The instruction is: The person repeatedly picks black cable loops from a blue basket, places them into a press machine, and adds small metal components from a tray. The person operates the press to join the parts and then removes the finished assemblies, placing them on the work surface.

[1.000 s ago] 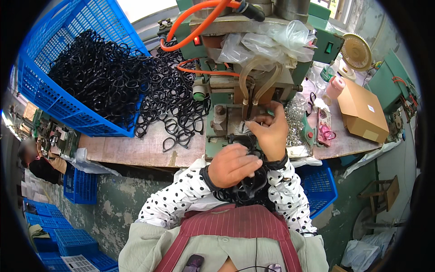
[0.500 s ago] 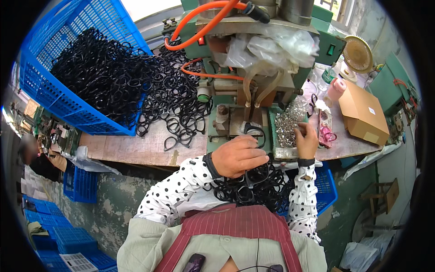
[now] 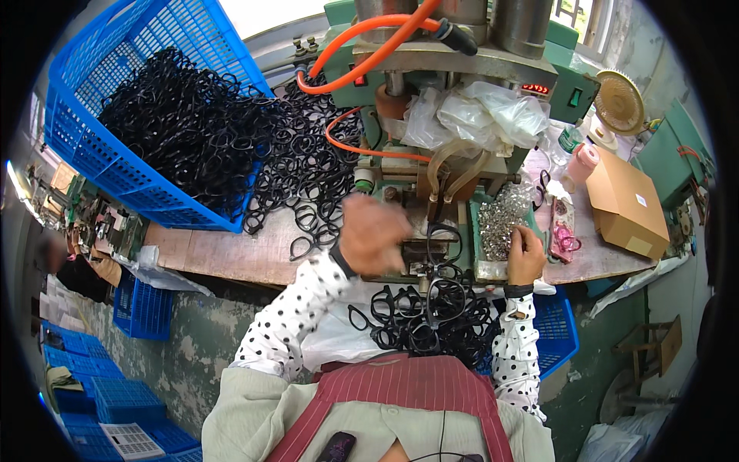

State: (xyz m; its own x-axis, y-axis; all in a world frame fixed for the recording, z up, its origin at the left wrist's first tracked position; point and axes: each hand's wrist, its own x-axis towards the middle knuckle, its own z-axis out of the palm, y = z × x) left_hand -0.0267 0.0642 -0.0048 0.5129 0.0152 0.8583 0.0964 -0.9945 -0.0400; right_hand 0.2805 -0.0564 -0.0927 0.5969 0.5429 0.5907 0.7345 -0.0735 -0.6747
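My left hand [image 3: 374,235] is smeared by motion at the front left of the green press, beside its metal work block; its fingers cannot be made out. A black eyeglass frame [image 3: 457,245] stands at the block under the press head. Just below, another black frame [image 3: 446,299] hangs over the heap of black frames [image 3: 396,308] on my lap. At the near end of a green tray [image 3: 491,269], my right hand [image 3: 526,256] has thumb and fingers drawn together in a pinch. Small shiny metal parts [image 3: 499,223] fill that tray. Whatever the pinch holds is too small to see.
A large blue crate [image 3: 146,192] of black frames leans at the left, with loose frames [image 3: 300,169] spilling onto the table. Orange hoses [image 3: 339,81] and plastic bags [image 3: 493,115] hang on the press. A cardboard box [image 3: 627,204] and pink bottle [image 3: 583,163] stand right.
My left hand has moved left and away from the frame at the press, uncovering the frames below. My right hand stays by the metal parts. The whole view has shifted slightly.
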